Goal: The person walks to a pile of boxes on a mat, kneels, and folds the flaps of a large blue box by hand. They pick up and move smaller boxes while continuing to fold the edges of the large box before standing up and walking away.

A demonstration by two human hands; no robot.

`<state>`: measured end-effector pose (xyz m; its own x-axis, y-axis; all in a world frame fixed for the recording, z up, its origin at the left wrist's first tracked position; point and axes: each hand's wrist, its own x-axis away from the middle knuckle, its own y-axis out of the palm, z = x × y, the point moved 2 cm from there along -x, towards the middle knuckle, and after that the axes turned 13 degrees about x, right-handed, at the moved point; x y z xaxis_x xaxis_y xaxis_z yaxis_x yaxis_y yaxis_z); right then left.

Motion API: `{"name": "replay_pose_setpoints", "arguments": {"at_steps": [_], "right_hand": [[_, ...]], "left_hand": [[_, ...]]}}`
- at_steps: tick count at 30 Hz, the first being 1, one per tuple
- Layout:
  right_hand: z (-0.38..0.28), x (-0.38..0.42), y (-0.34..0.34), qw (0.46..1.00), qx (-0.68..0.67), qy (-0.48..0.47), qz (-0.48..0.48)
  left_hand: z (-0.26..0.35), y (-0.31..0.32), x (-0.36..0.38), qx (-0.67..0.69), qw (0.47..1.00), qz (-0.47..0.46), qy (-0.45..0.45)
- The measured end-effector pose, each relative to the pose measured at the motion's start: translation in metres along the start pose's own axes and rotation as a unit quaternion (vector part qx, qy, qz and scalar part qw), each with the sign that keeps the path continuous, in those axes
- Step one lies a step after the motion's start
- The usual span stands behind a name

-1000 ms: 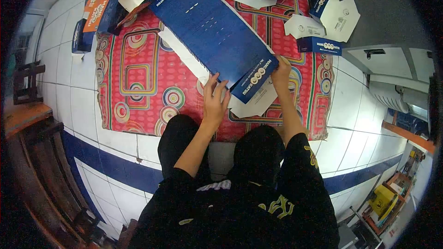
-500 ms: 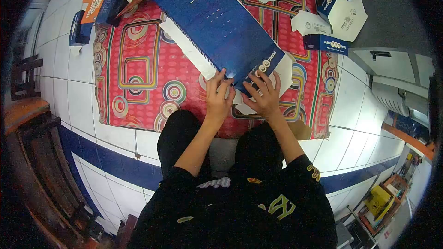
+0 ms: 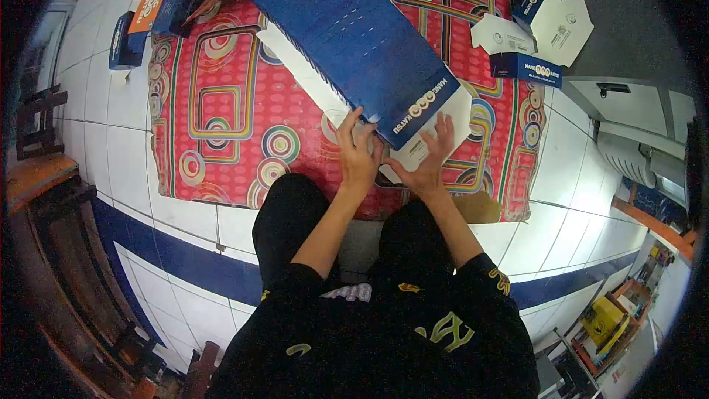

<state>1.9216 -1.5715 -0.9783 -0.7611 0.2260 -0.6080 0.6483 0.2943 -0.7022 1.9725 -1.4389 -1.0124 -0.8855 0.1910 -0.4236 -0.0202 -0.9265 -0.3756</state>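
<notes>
L hand [image 3: 358, 157] at flat cardbd stack [image 3: 358, 48], R hand [image 3: 426, 162] nr wht flap [image 3: 459, 114]

Premises: a food shop or small eatery, back or side area. Printed blue takeaway cartons [image 3: 354, 41], marked KATSU, in a stack; folded orange-and-blue boxes [image 3: 151, 1], far left. One red patterned covering [image 3: 229, 112], beneath the stack. White floor tiles [image 3: 127, 159], with a blue tile band [image 3: 173, 262]. Dark wooden furniture [image 3: 63, 251], left. Crowded shelving [image 3: 634, 297], near right, contents too blurred to itemise, apparently stores.
</notes>
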Motion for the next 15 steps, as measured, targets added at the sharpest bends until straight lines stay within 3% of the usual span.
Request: {"name": "replay_pose_setpoints", "arguments": {"at_steps": [2, 4, 5, 7, 11, 13, 15], "right_hand": [[0.013, 0.016, 0.007, 1.0, -0.021, 0.0, 0.022], [0.032, 0.035, 0.026, 0.942, -0.128, 0.146, -0.275], [0.036, 0.039, 0.031, 0.941, -0.128, 0.147, -0.277], [0.044, 0.046, 0.048, 0.916, -0.057, 0.054, -0.394], [0.043, 0.044, 0.052, 0.922, -0.027, -0.019, -0.386], [0.049, 0.059, 0.061, 0.946, -0.036, -0.055, -0.317], [0.051, 0.061, 0.062, 0.949, -0.039, -0.056, -0.308]], "left_hand": [[-0.004, 0.006, 0.005, -0.001, 0.999, 0.035, 0.002], [-0.014, 0.013, 0.011, 0.067, 0.992, 0.039, -0.095], [-0.017, 0.019, 0.015, 0.067, 0.992, 0.039, -0.097], [-0.028, 0.03, 0.022, 0.183, 0.962, 0.064, -0.193], [-0.043, 0.038, 0.034, 0.174, 0.954, 0.067, -0.235], [-0.038, 0.033, 0.029, 0.118, 0.968, 0.042, -0.215], [-0.038, 0.031, 0.028, 0.102, 0.967, 0.041, -0.23]]}}
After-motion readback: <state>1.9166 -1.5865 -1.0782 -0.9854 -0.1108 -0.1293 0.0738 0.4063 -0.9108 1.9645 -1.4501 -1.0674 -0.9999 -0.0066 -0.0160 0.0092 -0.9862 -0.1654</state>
